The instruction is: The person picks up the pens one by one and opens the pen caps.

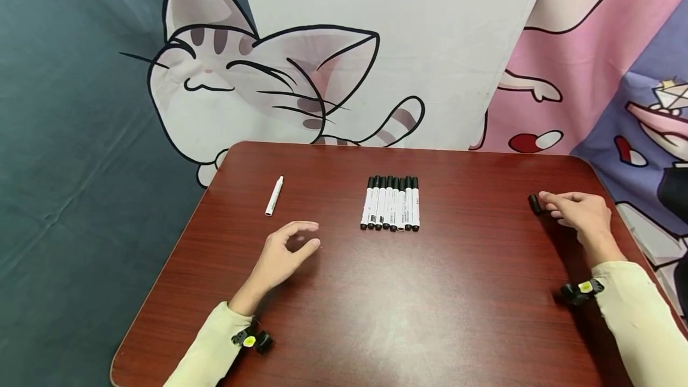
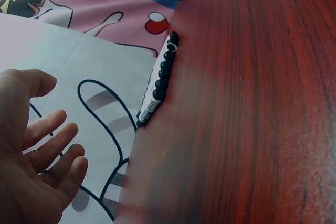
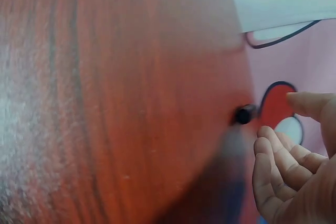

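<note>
My left hand is held above the table with its thumb and fingers spread and nothing between them. Beyond it lies a single white marker, with no black cap showing on its upper end. At the table's right side, my right hand has its fingertips right beside a small black marker cap. In the right wrist view a gap shows between the thumb and fingers, and the cap sits just past the fingertips on the tabletop.
Several white markers with black caps lie side by side in a row near the middle of the brown table. Behind the table's far edge hangs a printed cloth with a cartoon cat.
</note>
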{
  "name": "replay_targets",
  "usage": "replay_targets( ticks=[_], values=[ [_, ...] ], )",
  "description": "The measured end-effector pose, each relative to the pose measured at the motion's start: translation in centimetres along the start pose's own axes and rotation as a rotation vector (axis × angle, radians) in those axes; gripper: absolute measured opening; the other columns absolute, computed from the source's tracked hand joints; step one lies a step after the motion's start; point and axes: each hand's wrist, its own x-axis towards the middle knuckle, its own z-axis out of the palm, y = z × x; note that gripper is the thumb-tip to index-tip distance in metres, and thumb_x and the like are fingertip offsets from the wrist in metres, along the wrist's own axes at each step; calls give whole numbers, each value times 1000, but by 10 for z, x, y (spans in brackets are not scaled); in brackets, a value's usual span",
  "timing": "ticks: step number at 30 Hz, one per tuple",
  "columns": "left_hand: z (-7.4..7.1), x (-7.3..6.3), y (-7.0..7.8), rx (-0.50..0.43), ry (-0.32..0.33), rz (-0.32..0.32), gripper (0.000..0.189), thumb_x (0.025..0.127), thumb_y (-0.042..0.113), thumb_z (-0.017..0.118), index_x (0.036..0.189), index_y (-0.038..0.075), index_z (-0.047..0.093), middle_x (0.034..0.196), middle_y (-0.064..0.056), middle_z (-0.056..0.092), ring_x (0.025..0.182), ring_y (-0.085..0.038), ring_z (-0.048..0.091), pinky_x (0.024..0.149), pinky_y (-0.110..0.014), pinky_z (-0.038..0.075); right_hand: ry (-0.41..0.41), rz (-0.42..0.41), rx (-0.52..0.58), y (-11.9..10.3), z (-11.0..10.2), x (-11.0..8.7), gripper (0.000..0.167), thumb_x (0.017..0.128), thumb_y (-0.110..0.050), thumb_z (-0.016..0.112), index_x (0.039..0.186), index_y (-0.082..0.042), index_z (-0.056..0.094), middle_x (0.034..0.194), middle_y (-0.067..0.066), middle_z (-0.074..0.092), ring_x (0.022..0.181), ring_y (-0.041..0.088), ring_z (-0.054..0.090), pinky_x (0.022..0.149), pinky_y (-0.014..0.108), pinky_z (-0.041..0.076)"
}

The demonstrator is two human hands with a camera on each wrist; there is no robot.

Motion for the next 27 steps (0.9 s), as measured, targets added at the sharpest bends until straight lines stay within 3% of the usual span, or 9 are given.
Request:
replay_targets(
  ticks=[6, 10, 14, 17, 21, 27],
  values=[
    [3, 3, -25, 17, 1, -25, 28, 90, 1, 76, 117, 4, 72, 122, -18, 70, 112, -33, 65, 95, -60, 51, -9, -53, 194, -23, -6, -24, 13, 89, -44, 78, 78, -40, 71, 71, -21, 72, 66, -1, 70, 60, 21, 57],
    [3, 6, -35, 12, -7, -17, 29, 90, 6, 78, 118, 9, 72, 123, -12, 71, 114, -31, 65, 96, -56, 52, 9, -157, 266, -43, -2, -50, 3, 92, -35, 77, 93, -37, 75, 80, -23, 74, 70, -3, 71, 60, 20, 57],
    [3, 9, -36, 15, -13, -10, 28, 91, 14, 79, 118, 16, 73, 123, -3, 72, 115, -26, 66, 96, -52, 53, 69, -316, 184, -59, 12, -80, 23, 94, -29, 76, 116, -26, 74, 87, -29, 72, 73, -6, 71, 62, 15, 56],
    [2, 10, -35, 28, -25, -16, 28, 92, 19, 79, 119, 20, 73, 121, 2, 72, 114, -25, 67, 96, -51, 53, 126, -413, 56, -68, 27, -103, 35, 93, -29, 77, 126, -20, 72, 89, -35, 69, 71, -10, 68, 61, 10, 51],
    [4, 12, -33, 44, -46, -19, 29, 92, 21, 78, 121, 21, 72, 121, 3, 72, 113, -26, 68, 96, -52, 53, 173, -516, -83, -75, 47, -129, 41, 90, -32, 80, 129, -21, 72, 95, -34, 68, 77, -15, 65, 66, 5, 45],
    [8, 16, -28, 56, -78, -19, 32, 94, 23, 76, 125, 18, 69, 124, -6, 72, 114, -34, 67, 96, -51, 52, 143, -609, -154, -79, 74, -159, 45, 88, -32, 83, 131, -31, 71, 105, -19, 73, 82, -17, 64, 72, 4, 47]
  ],
)
